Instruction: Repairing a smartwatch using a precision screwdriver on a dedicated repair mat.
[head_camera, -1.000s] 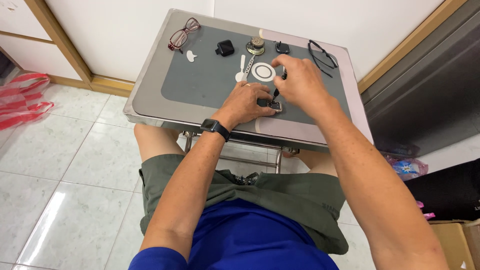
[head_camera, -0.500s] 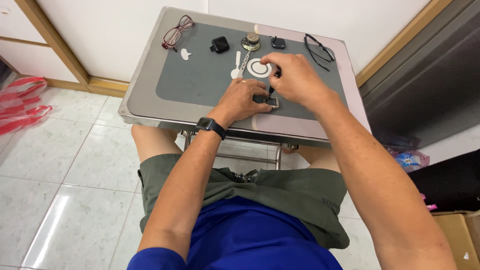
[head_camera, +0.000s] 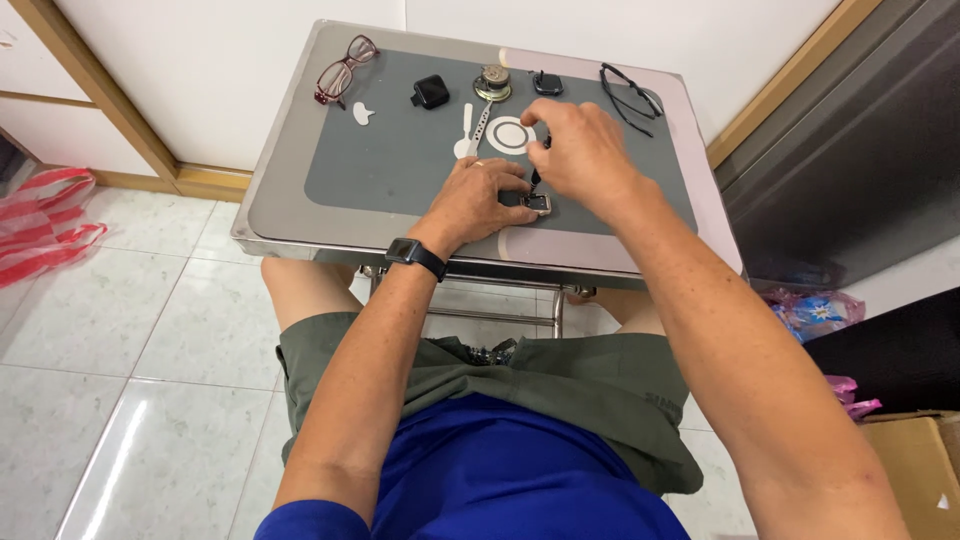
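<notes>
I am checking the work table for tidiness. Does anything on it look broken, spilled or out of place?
Nothing stands out. The left hand steadies a small square watch case on the grey mat; the right hand works above it.

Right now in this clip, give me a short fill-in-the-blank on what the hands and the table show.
1. The left hand pins a small square watch case against the grey ____.
2. The black-framed glasses lie at the table's far ____ corner.
3. The red-framed glasses lie at the far ____ corner.
4. The black smartwatch sits on the ____ wrist.

Missing words: mat; right; left; left
</notes>
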